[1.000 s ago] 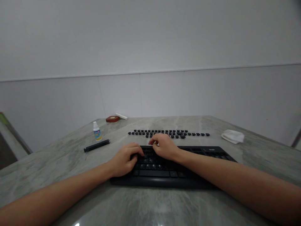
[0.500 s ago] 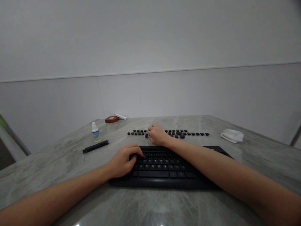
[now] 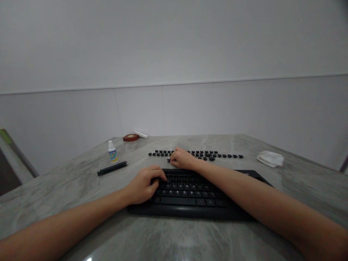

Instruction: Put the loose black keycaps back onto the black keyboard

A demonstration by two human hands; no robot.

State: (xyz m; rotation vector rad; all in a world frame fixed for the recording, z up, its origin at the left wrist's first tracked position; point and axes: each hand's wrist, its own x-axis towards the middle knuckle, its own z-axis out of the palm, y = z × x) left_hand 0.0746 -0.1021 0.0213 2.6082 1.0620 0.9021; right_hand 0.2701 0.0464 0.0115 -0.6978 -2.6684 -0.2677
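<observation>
A black keyboard lies in front of me, its upper rows partly without keycaps. My left hand rests over its left end with bent fingers, the index fingertip on the upper key rows and the thumb tucked below. Reaching across the keyboard, my right hand is at the loose keycaps behind it. Its fingertips are closed on a small black keycap at the left end of the nearest row. Several more loose keycaps lie in rows on the table; my right hand hides some of them.
Left of the keyboard are a small spray bottle and a black stick-like object. A reddish-brown case and a white strip lie farther back. A folded white cloth is on the right of the grey marbled table.
My right hand has moved slightly down toward me at the nearest row of keycaps. The left hand stays on the keyboard. The whole view has shifted a little.
</observation>
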